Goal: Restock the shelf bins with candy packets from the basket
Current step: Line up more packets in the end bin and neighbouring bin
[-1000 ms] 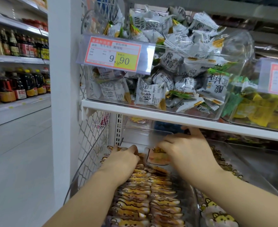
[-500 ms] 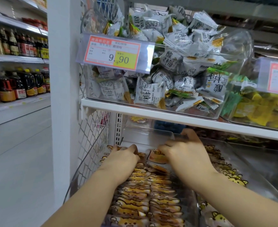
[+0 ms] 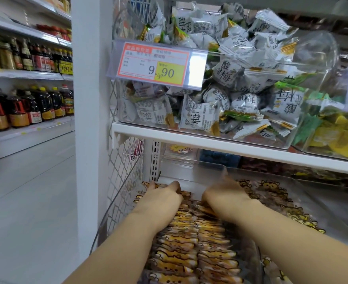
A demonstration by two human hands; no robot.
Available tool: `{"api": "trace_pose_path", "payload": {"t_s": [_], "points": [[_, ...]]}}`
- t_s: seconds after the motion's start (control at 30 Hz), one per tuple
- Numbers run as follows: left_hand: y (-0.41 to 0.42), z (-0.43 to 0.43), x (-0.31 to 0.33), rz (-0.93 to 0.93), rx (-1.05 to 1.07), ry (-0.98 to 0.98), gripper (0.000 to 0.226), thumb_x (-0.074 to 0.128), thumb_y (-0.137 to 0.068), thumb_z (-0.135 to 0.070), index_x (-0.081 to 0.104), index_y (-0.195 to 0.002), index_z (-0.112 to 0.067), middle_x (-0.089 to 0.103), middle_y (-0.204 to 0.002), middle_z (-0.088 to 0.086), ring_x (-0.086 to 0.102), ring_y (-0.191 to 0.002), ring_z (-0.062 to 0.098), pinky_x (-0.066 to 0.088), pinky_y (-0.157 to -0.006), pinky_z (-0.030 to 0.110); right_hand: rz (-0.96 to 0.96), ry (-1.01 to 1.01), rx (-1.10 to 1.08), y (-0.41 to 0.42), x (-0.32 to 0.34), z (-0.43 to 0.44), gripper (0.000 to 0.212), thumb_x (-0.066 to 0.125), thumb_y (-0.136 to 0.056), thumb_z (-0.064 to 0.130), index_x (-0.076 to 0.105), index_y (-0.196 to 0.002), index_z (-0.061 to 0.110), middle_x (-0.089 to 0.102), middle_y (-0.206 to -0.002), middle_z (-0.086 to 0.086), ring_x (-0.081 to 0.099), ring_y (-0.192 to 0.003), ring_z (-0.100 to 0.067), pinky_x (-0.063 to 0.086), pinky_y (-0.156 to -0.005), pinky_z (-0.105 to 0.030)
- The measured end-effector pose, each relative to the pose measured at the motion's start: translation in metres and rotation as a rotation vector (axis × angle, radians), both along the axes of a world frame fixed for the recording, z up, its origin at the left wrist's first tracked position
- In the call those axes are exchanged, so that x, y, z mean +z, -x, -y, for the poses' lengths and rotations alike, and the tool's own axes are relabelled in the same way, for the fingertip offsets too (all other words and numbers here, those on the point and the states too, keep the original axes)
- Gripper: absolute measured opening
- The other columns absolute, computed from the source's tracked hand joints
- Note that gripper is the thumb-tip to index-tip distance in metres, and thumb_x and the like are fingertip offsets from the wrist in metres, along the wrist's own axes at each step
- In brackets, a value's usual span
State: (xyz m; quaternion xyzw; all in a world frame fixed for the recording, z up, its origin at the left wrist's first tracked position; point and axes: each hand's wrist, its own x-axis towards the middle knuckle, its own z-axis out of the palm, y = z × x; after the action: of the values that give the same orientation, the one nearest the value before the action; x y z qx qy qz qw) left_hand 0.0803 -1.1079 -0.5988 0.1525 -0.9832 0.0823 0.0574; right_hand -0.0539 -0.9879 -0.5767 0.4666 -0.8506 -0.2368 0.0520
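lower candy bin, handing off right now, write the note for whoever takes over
Left hand: palm down on the far end of the orange packets in the lower bin; fingertips hidden.
Right hand: beside it on the same packets, blurred, so its grip is unclear.
Done: two tight rows of packets run from the back of the bin toward the front.
To do: probably settle the back of the rows. The basket is out of view, so remaining stock can't be judged.
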Motion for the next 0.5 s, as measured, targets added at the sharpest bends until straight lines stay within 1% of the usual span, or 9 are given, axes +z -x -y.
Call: {"api": "trace_pose_path", "payload": {"t_s": [0.03,0.1,0.17,0.27,0.33,0.4,0.5], "points": [[0.001,0.001,-0.001,-0.004,-0.007,0.003,0.037,0.053,-0.098,-0.006,0.059,-0.132,-0.02,0.042,-0.143,0.008,0.042,-0.131,0.043,0.018,-0.118,0.059,-0.024,0.018,0.021,0.001,-0.002,-0.003,0.022,0.053,-0.096,0.011,0.066,-0.113,0.016,0.064,-0.112,-0.009,0.055,-0.116,-0.033,0.04,-0.108,-0.045],[0.002,0.004,-0.004,-0.006,0.001,-0.008,0.037,0.054,-0.098,-0.007,0.059,-0.132,-0.021,0.043,-0.142,0.008,0.042,-0.129,0.042,0.021,-0.117,0.059,-0.023,0.068,0.019,-0.001,0.001,-0.01,0.029,0.052,-0.097,0.012,0.064,-0.121,0.021,0.064,-0.118,-0.007,0.057,-0.114,-0.029,0.041,-0.107,-0.041],[0.004,0.006,-0.006,-0.01,0.014,-0.014,0.037,0.054,-0.098,-0.007,0.058,-0.132,-0.021,0.044,-0.141,0.008,0.043,-0.128,0.041,0.022,-0.117,0.058,0.026,0.131,-0.005,-0.008,0.009,-0.017,0.033,0.051,-0.099,0.02,0.059,-0.13,0.027,0.063,-0.123,-0.002,0.057,-0.114,-0.024,0.038,-0.108,-0.038],[0.007,0.008,-0.009,0.001,-0.012,0.035,0.038,0.055,-0.097,-0.007,0.06,-0.131,-0.022,0.045,-0.139,0.007,0.046,-0.125,0.042,0.018,-0.118,0.06,0.124,0.26,0.0,-0.023,0.02,-0.031,0.041,0.051,-0.099,0.036,0.049,-0.14,0.037,0.062,-0.132,0.005,0.055,-0.123,-0.018,0.032,-0.111,-0.038],[0.008,0.011,-0.011,0.005,-0.028,0.043,0.038,0.057,-0.094,-0.005,0.063,-0.127,-0.023,0.047,-0.135,0.007,0.052,-0.118,0.04,0.019,-0.118,0.061,0.173,0.34,0.018,-0.036,0.026,-0.043,0.044,0.052,-0.098,0.041,0.046,-0.142,0.04,0.063,-0.131,0.007,0.057,-0.121,-0.016,0.038,-0.108,-0.035],[0.006,0.013,-0.007,0.007,-0.027,0.038,0.038,0.056,-0.093,-0.006,0.064,-0.126,-0.024,0.05,-0.131,0.006,0.057,-0.112,0.035,0.023,-0.117,0.061,0.227,0.43,0.041,-0.048,0.033,-0.056,0.043,0.053,-0.098,0.043,0.048,-0.141,0.04,0.066,-0.128,0.008,0.06,-0.118,-0.014,0.043,-0.104,-0.033],[-0.009,0.001,0.013,-0.013,-0.033,-0.002,0.031,0.054,-0.097,-0.019,0.062,-0.126,-0.028,0.053,-0.129,0.001,0.061,-0.109,0.027,0.031,-0.114,0.053,0.331,0.568,0.088,-0.061,0.045,-0.08,0.041,0.055,-0.097,0.042,0.052,-0.137,0.042,0.068,-0.122,0.011,0.061,-0.114,-0.012,0.046,-0.105,-0.033]]}}
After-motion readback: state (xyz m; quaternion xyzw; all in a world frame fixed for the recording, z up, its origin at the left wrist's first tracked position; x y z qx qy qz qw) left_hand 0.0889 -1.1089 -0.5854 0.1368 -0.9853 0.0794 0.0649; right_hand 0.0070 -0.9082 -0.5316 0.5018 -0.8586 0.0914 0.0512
